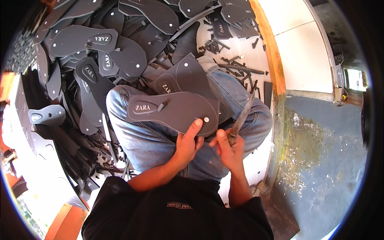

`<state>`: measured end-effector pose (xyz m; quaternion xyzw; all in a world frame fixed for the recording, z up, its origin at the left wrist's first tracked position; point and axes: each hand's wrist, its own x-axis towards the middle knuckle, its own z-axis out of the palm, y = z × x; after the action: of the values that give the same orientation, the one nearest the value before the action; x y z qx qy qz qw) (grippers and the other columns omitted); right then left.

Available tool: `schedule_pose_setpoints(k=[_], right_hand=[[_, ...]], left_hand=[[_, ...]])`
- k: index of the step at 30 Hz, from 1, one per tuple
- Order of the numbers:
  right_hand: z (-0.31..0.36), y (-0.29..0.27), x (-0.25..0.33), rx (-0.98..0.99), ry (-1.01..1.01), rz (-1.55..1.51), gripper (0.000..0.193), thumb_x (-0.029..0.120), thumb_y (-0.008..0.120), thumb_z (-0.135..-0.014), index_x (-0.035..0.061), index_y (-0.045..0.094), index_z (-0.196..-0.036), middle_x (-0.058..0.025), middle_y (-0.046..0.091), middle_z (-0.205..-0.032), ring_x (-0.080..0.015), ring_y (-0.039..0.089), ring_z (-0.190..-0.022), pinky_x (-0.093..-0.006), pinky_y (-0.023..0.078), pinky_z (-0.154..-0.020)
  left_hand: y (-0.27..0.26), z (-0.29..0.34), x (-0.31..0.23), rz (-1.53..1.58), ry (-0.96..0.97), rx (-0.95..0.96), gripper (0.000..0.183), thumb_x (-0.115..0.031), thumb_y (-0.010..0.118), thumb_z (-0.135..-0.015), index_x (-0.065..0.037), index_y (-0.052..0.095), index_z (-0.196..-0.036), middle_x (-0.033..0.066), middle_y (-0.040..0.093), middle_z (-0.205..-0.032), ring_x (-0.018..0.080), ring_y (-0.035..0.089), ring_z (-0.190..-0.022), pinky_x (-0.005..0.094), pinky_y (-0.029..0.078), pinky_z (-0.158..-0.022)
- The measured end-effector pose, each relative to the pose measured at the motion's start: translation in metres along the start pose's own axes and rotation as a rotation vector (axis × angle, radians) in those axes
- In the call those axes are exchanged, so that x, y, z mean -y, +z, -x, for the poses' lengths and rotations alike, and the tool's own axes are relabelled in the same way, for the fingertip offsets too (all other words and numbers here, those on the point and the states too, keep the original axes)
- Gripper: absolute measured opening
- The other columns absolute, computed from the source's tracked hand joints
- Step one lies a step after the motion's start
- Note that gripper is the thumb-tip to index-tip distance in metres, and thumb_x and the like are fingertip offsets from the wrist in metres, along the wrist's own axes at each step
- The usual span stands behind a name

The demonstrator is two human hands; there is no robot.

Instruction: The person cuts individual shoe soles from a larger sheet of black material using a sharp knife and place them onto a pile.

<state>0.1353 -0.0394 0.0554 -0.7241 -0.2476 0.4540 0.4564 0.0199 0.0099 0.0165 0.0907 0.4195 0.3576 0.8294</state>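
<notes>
My left hand (189, 143) grips a dark grey sandal sole (176, 110) by its wide end, the thumb on top beside a small white dot. A short black scrap lies on that sole near its printed patch. In my right hand (231, 150) is a knife (244, 116), its worn blade pointing up and away, the fingers wrapped round the handle. The right fingertips are close to the sole's near right edge; whether they touch it I cannot tell. Beneath the held sole, more dark foam sheet (188, 74) with another sole outline rests across my jeans-clad legs (132, 132).
Many cut soles (84, 40) are heaped at the far left, with dark offcuts (76, 144) below them. Thin black strips (240, 70) litter the pale floor at the far right. A wooden edge (272, 52) and a grey, stained surface (320, 148) border my right side.
</notes>
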Motion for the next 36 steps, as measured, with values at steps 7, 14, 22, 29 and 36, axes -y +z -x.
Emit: schedule_pose_setpoints(k=[7,14,22,29,36], right_hand=[[0.021,-0.036,-0.031,-0.068,-0.087,0.696,0.039,0.028,0.064,-0.085,-0.0002,0.048,-0.062,-0.0133,0.045,-0.047,-0.0239,0.044,-0.039,-0.0361,0.034,-0.041],[0.023,-0.038,-0.031,-0.052,-0.022,0.791,0.032,0.021,0.063,-0.083,0.0,0.05,-0.062,-0.0193,0.049,-0.051,-0.0376,0.05,-0.046,-0.0421,0.038,-0.045],[-0.011,-0.007,-0.02,0.104,-0.032,0.771,0.021,0.017,0.057,-0.08,0.0,0.055,-0.068,-0.0245,0.057,-0.065,-0.0461,0.054,-0.068,-0.0504,0.042,-0.06],[-0.052,0.007,-0.026,0.168,0.168,0.144,0.024,0.023,0.057,-0.089,0.0011,0.062,-0.081,-0.0053,0.057,-0.06,-0.0096,0.047,-0.047,-0.0274,0.037,-0.045],[-0.021,0.01,-0.03,0.438,0.27,0.051,0.022,0.024,0.068,-0.083,0.0039,0.06,-0.077,0.0036,0.049,-0.057,-0.0047,0.042,-0.043,-0.0202,0.03,-0.04]], left_hand=[[-0.003,0.0,0.0,0.019,-0.063,0.067,0.025,-0.032,0.057,-0.09,-0.01,0.05,-0.079,-0.0002,0.043,-0.054,0.0084,0.034,-0.04,0.0215,0.027,-0.038],[-0.017,-0.006,0.01,0.024,-0.073,0.186,0.023,-0.03,0.057,-0.089,-0.008,0.053,-0.083,-0.0001,0.045,-0.054,0.0074,0.036,-0.04,0.0204,0.027,-0.036],[-0.046,0.004,0.014,-0.064,-0.069,0.139,0.02,-0.021,0.064,-0.085,-0.004,0.057,-0.095,0.0018,0.055,-0.066,0.0065,0.042,-0.04,0.0191,0.028,-0.032],[-0.061,0.024,0.009,-0.181,-0.22,0.1,0.032,-0.024,0.067,-0.082,-0.005,0.054,-0.105,0.0028,0.057,-0.079,0.0071,0.045,-0.044,0.0192,0.032,-0.033],[-0.091,0.026,-0.03,-0.416,0.093,0.215,0.046,-0.033,0.062,-0.085,-0.006,0.047,-0.119,0.0045,0.058,-0.103,0.012,0.057,-0.084,0.0232,0.047,-0.056]])
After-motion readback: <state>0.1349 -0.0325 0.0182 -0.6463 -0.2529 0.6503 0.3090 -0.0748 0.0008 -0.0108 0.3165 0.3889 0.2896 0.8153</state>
